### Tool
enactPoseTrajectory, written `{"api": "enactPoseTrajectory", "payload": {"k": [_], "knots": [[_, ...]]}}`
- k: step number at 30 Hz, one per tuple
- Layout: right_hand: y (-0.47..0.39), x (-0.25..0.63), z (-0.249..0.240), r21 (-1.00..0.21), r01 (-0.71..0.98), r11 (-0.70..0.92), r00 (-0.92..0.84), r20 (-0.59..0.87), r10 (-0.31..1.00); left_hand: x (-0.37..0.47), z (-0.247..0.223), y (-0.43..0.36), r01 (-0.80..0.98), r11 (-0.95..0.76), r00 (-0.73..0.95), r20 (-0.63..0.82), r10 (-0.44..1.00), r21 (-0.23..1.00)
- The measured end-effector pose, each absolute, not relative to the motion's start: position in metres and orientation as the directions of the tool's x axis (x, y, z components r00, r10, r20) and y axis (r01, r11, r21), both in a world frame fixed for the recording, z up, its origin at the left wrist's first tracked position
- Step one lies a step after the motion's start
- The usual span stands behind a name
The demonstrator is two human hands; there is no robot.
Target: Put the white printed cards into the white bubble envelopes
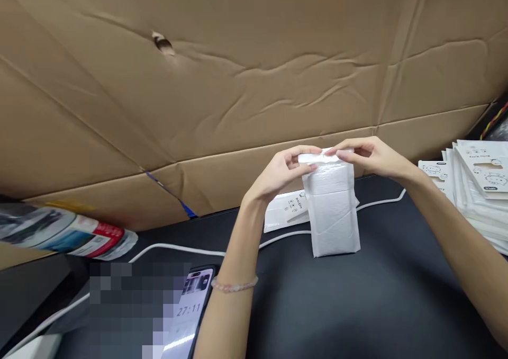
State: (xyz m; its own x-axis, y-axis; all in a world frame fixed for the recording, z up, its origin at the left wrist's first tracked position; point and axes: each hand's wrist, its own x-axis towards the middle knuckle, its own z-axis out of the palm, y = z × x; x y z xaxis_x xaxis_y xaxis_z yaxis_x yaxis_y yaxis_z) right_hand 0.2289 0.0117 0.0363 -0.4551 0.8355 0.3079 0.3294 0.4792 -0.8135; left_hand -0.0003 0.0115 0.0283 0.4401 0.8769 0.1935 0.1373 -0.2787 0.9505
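A white padded mailer (333,211) stands upright over the black surface, its top flap folded over. My left hand (280,171) pinches the mailer's upper left corner between thumb and fingers. At the upper right, my right hand (367,155) grips the same folded edge, thumb in front. Behind the mailer lies a flat white printed package (281,211), partly covered by it. The mailer's contents, if any, are hidden.
To the right is a stack of white packages with printed cards (486,176). A phone (190,311) showing a timer lies near my left forearm. A labelled plastic bottle (91,234) rests at left. A white cable (170,249) crosses the black surface (357,306); a cardboard wall (257,83) rises behind.
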Motion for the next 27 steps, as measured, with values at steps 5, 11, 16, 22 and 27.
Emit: {"api": "enactPoseTrajectory", "payload": {"k": [5, 11, 16, 22, 27], "knots": [[0.015, 0.230, 0.033, -0.818, 0.398, 0.414, -0.412, 0.244, 0.878, 0.007, 0.034, 0.005, 0.190, -0.320, 0.436, 0.212, 0.874, 0.928], [0.036, 0.272, 0.026, -0.718, 0.608, 0.337, -0.425, 0.064, 0.903, 0.004, 0.019, 0.014, 0.358, -0.324, 0.439, 0.148, 0.886, 0.876], [0.057, 0.312, 0.007, -0.271, 0.961, -0.061, -0.001, -0.222, 0.975, 0.004, -0.015, 0.028, 0.869, -0.335, 0.451, -0.303, 0.840, 0.364], [0.050, 0.289, 0.007, -0.250, 0.967, -0.043, 0.027, -0.070, 0.997, 0.020, -0.021, 0.027, 0.927, -0.302, 0.361, -0.308, 0.880, 0.221], [0.039, 0.254, 0.008, -0.788, 0.606, 0.108, -0.363, -0.154, 0.919, 0.034, -0.005, 0.014, 0.849, -0.418, 0.437, 0.016, 0.900, 0.323]]}}
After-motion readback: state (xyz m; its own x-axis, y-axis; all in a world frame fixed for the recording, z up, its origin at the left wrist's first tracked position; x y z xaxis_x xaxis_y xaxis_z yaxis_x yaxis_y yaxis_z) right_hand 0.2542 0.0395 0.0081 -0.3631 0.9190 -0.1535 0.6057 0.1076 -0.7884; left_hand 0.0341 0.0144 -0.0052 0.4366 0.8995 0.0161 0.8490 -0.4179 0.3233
